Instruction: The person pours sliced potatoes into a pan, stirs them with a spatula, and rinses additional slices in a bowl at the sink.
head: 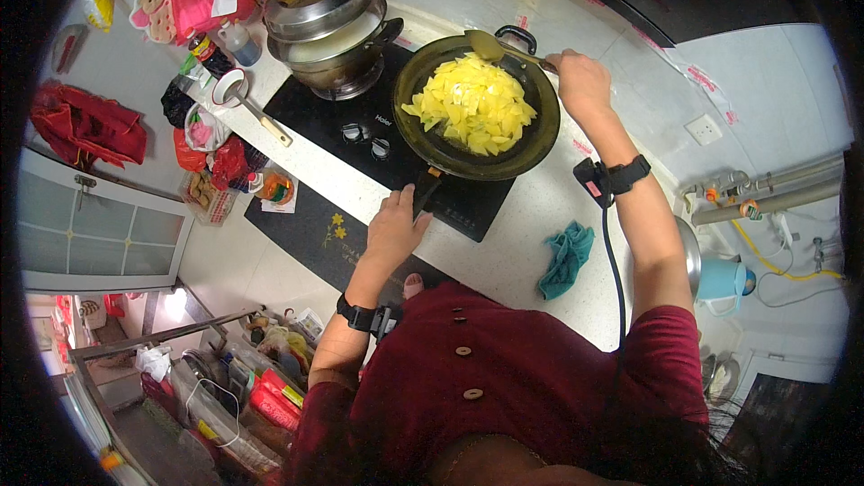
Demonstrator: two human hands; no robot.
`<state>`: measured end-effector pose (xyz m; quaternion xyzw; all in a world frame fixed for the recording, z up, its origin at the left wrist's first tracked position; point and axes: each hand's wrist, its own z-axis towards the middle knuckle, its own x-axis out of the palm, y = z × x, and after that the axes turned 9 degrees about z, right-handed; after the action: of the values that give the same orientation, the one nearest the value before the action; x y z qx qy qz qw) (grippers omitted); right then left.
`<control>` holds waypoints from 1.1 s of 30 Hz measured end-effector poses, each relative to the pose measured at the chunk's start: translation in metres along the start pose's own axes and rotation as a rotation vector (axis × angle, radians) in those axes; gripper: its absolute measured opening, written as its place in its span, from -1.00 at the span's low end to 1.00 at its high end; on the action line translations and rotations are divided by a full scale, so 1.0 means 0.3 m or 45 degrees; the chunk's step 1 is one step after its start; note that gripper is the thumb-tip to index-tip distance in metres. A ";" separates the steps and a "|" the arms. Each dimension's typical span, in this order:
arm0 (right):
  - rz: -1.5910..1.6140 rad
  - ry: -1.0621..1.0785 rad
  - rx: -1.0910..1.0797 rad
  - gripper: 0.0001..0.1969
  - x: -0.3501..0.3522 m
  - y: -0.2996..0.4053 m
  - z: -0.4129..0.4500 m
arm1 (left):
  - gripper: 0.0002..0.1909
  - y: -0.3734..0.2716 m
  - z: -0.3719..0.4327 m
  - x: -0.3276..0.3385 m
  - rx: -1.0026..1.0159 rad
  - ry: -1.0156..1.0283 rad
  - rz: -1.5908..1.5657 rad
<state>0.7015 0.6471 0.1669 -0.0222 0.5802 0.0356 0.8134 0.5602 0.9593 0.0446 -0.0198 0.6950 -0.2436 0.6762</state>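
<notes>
A large dark wok (547,123) stands on the right part of a black glass cooktop (297,98). Pale yellow slices, probably potato, (472,104) are heaped inside it. My right hand (582,81) grips the handle of a metal ladle or spatula (487,47), whose head rests at the wok's far side, by the edge of the heap. My left hand (397,224) lies against the wok's dark handle (425,190); its fingers are mostly straight, with the thumb on the other side, and how firmly it holds cannot be seen. Both wrists wear black straps.
A lidded steel pot (327,34) sits on the left burner. A small white pan (229,88) with a light handle lies at the counter's left, near a sauce bottle (209,54). A teal cloth (568,260) lies on the counter at right. A black cable hangs from my right wrist.
</notes>
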 end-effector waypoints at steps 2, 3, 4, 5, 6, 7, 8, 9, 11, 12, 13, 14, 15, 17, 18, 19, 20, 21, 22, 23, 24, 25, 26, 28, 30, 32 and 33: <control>-0.300 0.019 -0.090 -0.80 0.037 0.008 0.026 | -0.35 -0.013 0.004 -0.001 -0.015 0.033 -0.030; -0.298 0.017 -0.090 -0.80 0.057 0.018 0.029 | -0.35 -0.017 0.004 -0.002 -0.038 0.068 -0.062; -0.342 0.030 -0.100 -0.81 0.076 0.031 0.030 | -0.35 -0.019 0.004 -0.005 -0.037 0.067 -0.059; -0.386 0.042 -0.108 -0.82 0.094 0.043 0.030 | -0.35 -0.022 0.005 -0.008 -0.047 0.085 -0.063; -0.329 0.141 -0.096 -0.80 0.111 0.063 0.024 | -0.34 -0.024 0.003 -0.007 -0.059 0.104 -0.070; -0.330 0.141 -0.092 -0.80 0.124 0.063 0.012 | -0.34 -0.025 0.004 -0.006 -0.056 0.106 -0.070; -0.248 0.148 -0.206 -0.78 0.133 0.059 -0.004 | -0.34 -0.027 0.007 -0.006 -0.055 0.107 -0.057; -0.164 0.156 -0.324 -0.77 0.136 0.063 -0.022 | -0.34 -0.028 0.005 -0.006 -0.058 0.110 -0.044; -0.133 0.240 -0.352 -0.74 0.047 0.090 -0.053 | -0.35 -0.032 0.004 -0.018 -0.092 0.136 -0.059; -0.114 0.234 -0.377 -0.73 0.004 0.082 -0.071 | -0.35 -0.037 0.003 -0.022 -0.116 0.159 -0.073; -0.093 0.230 -0.402 -0.73 -0.038 0.071 -0.084 | -0.35 -0.031 0.000 -0.009 -0.113 0.160 -0.075; -0.096 0.232 -0.400 -0.73 -0.081 0.051 -0.092 | -0.37 -0.015 -0.003 0.016 -0.077 0.061 -0.062; -0.093 0.216 -0.394 -0.72 -0.129 0.016 -0.105 | -0.38 -0.011 -0.002 0.029 -0.031 -0.038 -0.050; -0.091 0.209 -0.388 -0.70 -0.212 -0.048 -0.131 | -0.42 -0.021 0.005 0.024 0.040 -0.211 -0.016; -0.105 0.208 -0.415 -0.70 -0.262 -0.085 -0.146 | -0.47 -0.032 0.013 0.016 0.112 -0.390 0.019; -0.116 0.207 -0.446 -0.69 -0.298 -0.114 -0.159 | -0.47 -0.041 0.019 0.012 0.119 -0.388 0.014; -0.121 0.209 -0.440 -0.69 -0.329 -0.141 -0.173 | -0.51 -0.050 0.023 0.008 0.146 -0.441 -0.101; -0.138 0.212 -0.472 -0.76 -0.352 -0.164 -0.185 | -0.55 -0.056 0.025 0.008 0.168 -0.495 -0.213; -0.154 0.216 -0.504 -0.82 -0.363 -0.173 -0.197 | -0.55 -0.060 0.024 0.014 0.168 -0.495 -0.214; -0.153 0.216 -0.506 -0.82 -0.364 -0.162 -0.210 | -0.58 -0.061 0.021 0.022 0.150 -0.480 -0.313; -0.173 0.228 -0.529 -0.82 -0.364 -0.139 -0.226 | -0.61 -0.065 0.020 0.028 0.136 -0.464 -0.411; -0.194 0.241 -0.548 -0.81 -0.364 -0.115 -0.240 | -0.61 -0.070 0.020 0.032 0.142 -0.463 -0.412; -0.192 0.245 -0.548 -0.79 -0.327 -0.088 -0.251 | -0.63 -0.074 0.017 0.035 0.153 -0.471 -0.407; -0.235 0.201 -0.488 -0.75 -0.218 -0.054 -0.263 | -0.66 -0.090 0.022 0.027 0.181 -0.478 -0.399; -0.269 0.159 -0.445 -0.69 -0.144 -0.060 -0.263 | -0.67 -0.104 0.021 0.010 0.185 -0.556 -0.442; -0.139 0.168 -0.224 -0.74 -0.110 -0.099 -0.248 | -0.68 -0.095 0.011 0.001 0.171 -0.556 -0.411; -0.133 0.167 -0.236 -0.74 -0.121 -0.107 -0.233 | -0.70 -0.088 0.007 -0.002 0.155 -0.556 -0.386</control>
<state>0.6266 0.6084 0.1782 -0.1297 0.6245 0.0452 0.7689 0.5541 0.9357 0.0547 -0.1351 0.5058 -0.3733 0.7659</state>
